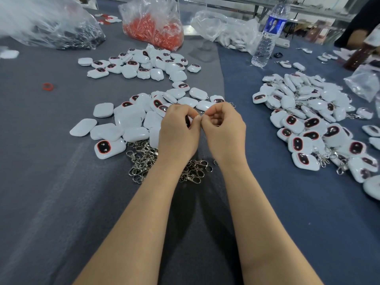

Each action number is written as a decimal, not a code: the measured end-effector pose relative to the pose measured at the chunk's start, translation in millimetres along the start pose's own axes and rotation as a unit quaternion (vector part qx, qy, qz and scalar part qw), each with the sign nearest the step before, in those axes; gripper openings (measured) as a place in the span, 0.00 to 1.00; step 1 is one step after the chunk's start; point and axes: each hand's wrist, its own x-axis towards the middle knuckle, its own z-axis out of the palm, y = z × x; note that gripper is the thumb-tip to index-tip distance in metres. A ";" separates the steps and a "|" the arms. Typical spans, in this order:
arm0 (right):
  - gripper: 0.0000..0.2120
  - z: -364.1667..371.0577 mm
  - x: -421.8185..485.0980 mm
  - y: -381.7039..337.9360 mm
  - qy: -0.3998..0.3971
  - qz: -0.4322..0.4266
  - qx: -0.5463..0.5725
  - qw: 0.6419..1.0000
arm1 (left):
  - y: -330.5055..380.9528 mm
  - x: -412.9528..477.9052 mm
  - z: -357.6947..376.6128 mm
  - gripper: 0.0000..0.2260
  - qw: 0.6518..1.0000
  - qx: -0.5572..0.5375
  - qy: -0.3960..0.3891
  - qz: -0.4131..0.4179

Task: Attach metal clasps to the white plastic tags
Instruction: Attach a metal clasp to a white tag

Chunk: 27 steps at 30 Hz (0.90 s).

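My left hand (178,131) grips a white plastic tag (188,121), mostly hidden inside the curled fingers. My right hand (223,128) pinches a small metal ring of a clasp (200,114) right where the two hands meet. A heap of loose metal clasps (141,159) lies under my wrists. Bare white tags (123,120) are spread to the left and beyond my hands. On the right lies a pile of tags with clasps on them (308,120).
A clear water bottle (267,36) stands at the back right. Plastic bags hold red parts (152,31), dark parts (61,36) and white parts (228,33). A red ring (48,86) lies far left. Another person's arm (357,36) is at the far right.
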 end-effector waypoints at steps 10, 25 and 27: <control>0.05 0.7 1.0 1.4 0.001 0.005 0.003 1.000 | 0.6 -0.4 -0.7 0.02 1.000 0.008 0.001 -0.003; 0.08 -4.5 2.1 5.6 -0.044 -0.031 -0.013 0.998 | -0.8 0.9 -1.7 0.05 0.999 0.025 -0.015 0.022; 0.08 -5.0 2.2 5.4 -0.032 -0.029 -0.007 0.999 | -0.6 0.9 -2.4 0.04 1.000 0.011 -0.021 0.018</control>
